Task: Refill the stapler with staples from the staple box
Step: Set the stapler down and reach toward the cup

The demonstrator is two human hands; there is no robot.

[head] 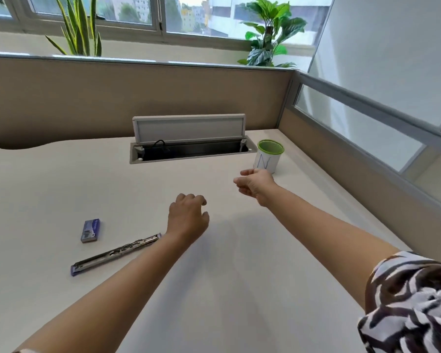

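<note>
Over the pale desk [49, 189], the left hand [189, 217] hovers palm down with its fingers loosely curled and holding nothing, a short way nearer the camera than the open cable hatch [189, 149] and roughly in line with its middle. Its forearm crosses over one end of the stapler [116, 254], which lies opened out flat as a long metal strip with purple tips, well to the near-left of the hatch. The staple box [90, 230], small and blue-purple, lies flat on the desk just beyond the stapler and apart from it, also left of the hatch. The right hand [255, 186] reaches out near the hatch's right end, fingers relaxed and half curled, gripping nothing; it is just in front of a white cup with a green rim [267, 156] that stands upright beside the hatch's right corner, and whether they touch I cannot tell. A patterned black-and-white sleeve [413, 301] shows at the right arm's upper end. Behind the hatch rises a beige partition [112, 98], with two green plants [270, 31] and windows beyond it
</note>
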